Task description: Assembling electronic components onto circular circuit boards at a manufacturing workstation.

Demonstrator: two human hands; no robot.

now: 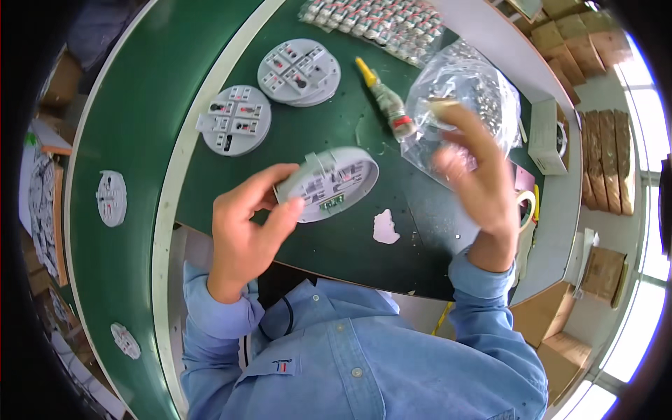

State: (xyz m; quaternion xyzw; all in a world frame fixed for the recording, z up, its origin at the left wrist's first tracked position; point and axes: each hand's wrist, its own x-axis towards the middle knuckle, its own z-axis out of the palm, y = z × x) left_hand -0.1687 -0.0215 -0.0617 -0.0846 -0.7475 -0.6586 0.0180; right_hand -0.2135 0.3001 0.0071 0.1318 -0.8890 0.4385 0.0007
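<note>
My left hand point(245, 224) grips a round light-grey plastic housing point(364, 180) by its near-left rim, thumb on the edge. The housing is tilted, its open side showing slotted compartments and a small green circuit board point(332, 203). My right hand point(483, 168) is raised over a clear plastic bag point(427, 91) of small shiny parts. Motion blurs its fingers, so whether they hold anything cannot be made out. Between the hands and farther back lies a wrapped screwdriver-like tool point(388, 105) with a yellow end and a red band.
A stack of round housings point(297, 70) and another housing point(238, 122) lie at the far left of the bench. Packed small parts point(378, 24) lie at the back. A torn white scrap point(385, 227) lies in front. Leftward, a green belt point(133, 259) carries more housings; a white box point(548, 138) stands right.
</note>
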